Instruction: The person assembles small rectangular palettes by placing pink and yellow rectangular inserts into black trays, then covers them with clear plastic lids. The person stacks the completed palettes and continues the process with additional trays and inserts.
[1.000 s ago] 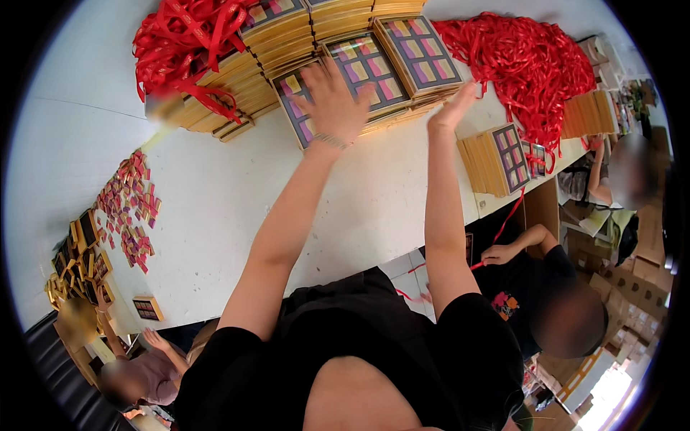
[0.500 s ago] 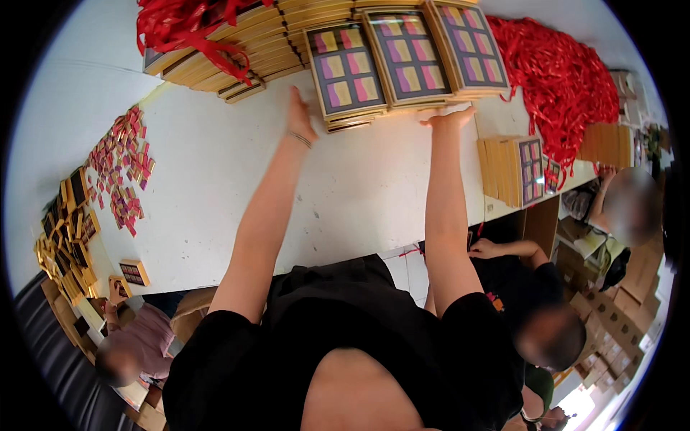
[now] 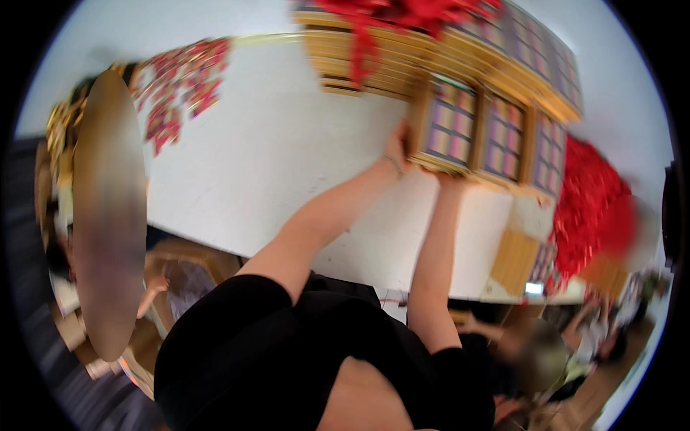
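Note:
Three stacks of flat gold-edged boxes stand side by side at the far right of the table; through their tops show rows of pink, purple and yellow pieces. My left hand [image 3: 400, 149] presses against the left side of the leftmost box stack [image 3: 451, 118], its fingers partly hidden behind it. At the near edge of that same stack is my right hand [image 3: 447, 179], with its fingers tucked at the lower edge and mostly out of sight. The middle stack [image 3: 502, 136] and the right stack [image 3: 546, 158] touch neither hand. Motion blurs the picture.
Behind are more piled boxes [image 3: 374, 61] with red ribbon [image 3: 402, 11] draped over them. A heap of red ribbon [image 3: 593, 197] lies at right, near upright boxes [image 3: 514, 262]. Small pink and gold pieces [image 3: 183, 79] are scattered far left. Co-workers sit at both sides.
The view has turned left, shifting the table's contents rightward in it. My left hand has come from bare table to the leftmost stack's side; my right hand has moved from the right-hand stacks to the leftmost.

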{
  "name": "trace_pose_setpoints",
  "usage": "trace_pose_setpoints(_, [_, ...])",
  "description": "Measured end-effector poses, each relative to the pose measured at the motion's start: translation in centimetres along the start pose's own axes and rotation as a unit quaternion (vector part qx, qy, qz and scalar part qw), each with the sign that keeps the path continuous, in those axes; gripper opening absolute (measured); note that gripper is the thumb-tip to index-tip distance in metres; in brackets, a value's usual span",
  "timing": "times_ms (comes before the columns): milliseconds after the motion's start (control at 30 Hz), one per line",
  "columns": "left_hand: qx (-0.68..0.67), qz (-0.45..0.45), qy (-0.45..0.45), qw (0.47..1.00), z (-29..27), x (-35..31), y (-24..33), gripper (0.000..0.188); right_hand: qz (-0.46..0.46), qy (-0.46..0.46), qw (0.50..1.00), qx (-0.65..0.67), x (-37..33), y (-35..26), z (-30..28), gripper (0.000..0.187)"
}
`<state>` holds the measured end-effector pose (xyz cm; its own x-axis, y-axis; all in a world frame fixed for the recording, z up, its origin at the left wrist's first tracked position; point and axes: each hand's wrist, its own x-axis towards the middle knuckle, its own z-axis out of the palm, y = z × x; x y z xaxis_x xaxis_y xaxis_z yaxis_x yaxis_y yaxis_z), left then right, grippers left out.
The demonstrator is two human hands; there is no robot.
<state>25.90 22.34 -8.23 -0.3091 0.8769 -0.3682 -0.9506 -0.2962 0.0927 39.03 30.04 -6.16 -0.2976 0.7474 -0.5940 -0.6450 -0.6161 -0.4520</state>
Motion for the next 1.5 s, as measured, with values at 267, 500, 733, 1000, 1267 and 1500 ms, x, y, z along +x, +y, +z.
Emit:
trace_pose_setpoints(267, [0.562,0.087,0.152,0.808,-7.9,-15.1,9.5,0.045,0.053,0.241,0.969,0.028,-4.0,3.0,-7.0,0.071])
trace_pose_setpoints(500, [0.798,0.194,0.280,0.497,-16.0,-40.1,22.7,0.025,0.259,0.016,0.929,-0.263,-12.4,18.7,-10.8,0.048])
trace_pose_setpoints(733, [0.750,0.031,0.489,0.445,-24.9,-60.9,23.7,0.020,0.308,-0.100,0.727,-0.605,-18.1,32.3,-4.2,0.054])
trace_pose_setpoints(1000, [0.549,-0.059,0.681,0.482,-33.5,-73.1,4.3,0.024,-0.120,-0.836,0.432,-0.316,-42.9,27.5,23.4,0.018])
trace_pose_setpoints(1267, [0.575,0.030,0.641,0.507,-37.2,-66.9,-1.2,0.031,-0.273,-0.898,0.328,-0.106,-55.3,16.9,21.9,0.005])
trace_pose_setpoints(1500, [0.632,0.193,0.709,0.246,-27.6,-63.9,5.4,0.062,-0.290,-0.851,0.434,0.059,-51.6,14.3,15.3,0.009])
